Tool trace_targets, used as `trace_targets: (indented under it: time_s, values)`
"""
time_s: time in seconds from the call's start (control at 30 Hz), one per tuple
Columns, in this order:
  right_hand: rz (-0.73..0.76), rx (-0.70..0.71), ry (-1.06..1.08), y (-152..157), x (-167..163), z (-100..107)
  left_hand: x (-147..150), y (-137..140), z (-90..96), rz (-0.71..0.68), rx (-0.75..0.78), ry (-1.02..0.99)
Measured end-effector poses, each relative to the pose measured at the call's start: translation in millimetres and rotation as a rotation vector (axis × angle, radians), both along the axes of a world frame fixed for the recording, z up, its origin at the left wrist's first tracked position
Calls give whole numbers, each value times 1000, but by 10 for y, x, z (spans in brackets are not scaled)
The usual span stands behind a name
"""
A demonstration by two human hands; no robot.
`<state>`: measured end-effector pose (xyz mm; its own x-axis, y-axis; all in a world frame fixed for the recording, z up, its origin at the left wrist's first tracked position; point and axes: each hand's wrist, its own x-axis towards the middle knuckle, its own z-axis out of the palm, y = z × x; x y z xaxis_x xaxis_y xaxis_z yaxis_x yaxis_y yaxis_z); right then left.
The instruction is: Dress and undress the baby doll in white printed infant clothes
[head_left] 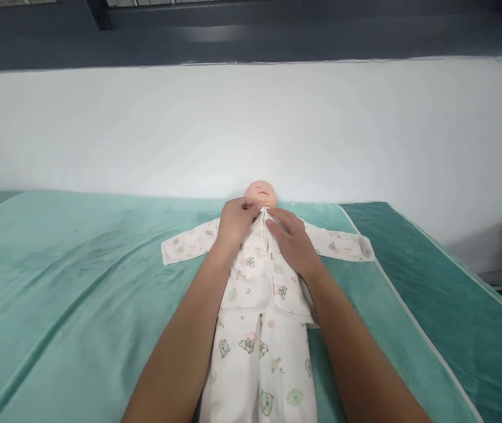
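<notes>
A baby doll lies on its back, its bald head (260, 192) at the far end beside the wall. It wears a white baby jacket (251, 276) with small printed animals, sleeves spread out to both sides, and matching trousers (236, 358). At the collar, just below the chin, my left hand (237, 218) pinches the jacket's edge between thumb and fingers. My right hand (293, 238) holds the opposite front edge, its fingertips close to the left ones. Below the hands the jacket's front edges meet and part slightly at the hem. The fingers hide most of the collar fastening.
A light green sheet (79, 282) with creases covers the surface under the doll. Darker green cloth (445, 282) lies along the right side, past a pale edging. A white wall (251, 123) rises behind the head, with a dark window frame (251, 35) above it.
</notes>
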<state>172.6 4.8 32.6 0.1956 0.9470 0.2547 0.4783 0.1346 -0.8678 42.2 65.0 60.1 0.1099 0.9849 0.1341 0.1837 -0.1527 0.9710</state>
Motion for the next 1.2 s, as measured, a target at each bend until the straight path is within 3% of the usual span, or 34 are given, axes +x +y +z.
trace_targets:
  time_s: [0.13, 0.33, 0.6, 1.2]
  values:
    - [92, 42, 13, 52, 41, 17, -28, 15, -25, 10, 18, 46]
    - [-81, -6, 150, 66, 42, 26, -23, 2, -2, 58, 96, 208]
    - [3, 71, 64, 67, 39, 4, -7, -13, 17, 56, 94, 255]
    - [-50, 103, 112, 27, 10, -9, 7, -1, -22, 85, 169, 271]
